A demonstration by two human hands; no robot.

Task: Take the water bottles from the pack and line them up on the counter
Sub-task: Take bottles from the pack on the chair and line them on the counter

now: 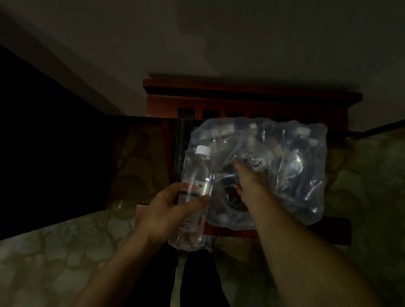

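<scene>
A shrink-wrapped pack of water bottles [283,162] lies on the seat of a dark red wooden chair [232,99]. My left hand [169,215] grips a clear water bottle [198,177] with a white cap and a red label, held upright in front of the pack's left edge. My right hand [247,183] reaches into a torn opening in the plastic wrap; its fingers are hidden inside, so their pose is unclear. More bottles with white caps show dimly through the wrap.
The room is dim. A dark counter or cabinet face [23,135] runs along the left. Patterned green-beige floor [375,211] surrounds the chair. The chair back stands against a pale wall [219,21]. My dark trouser legs are at the bottom centre.
</scene>
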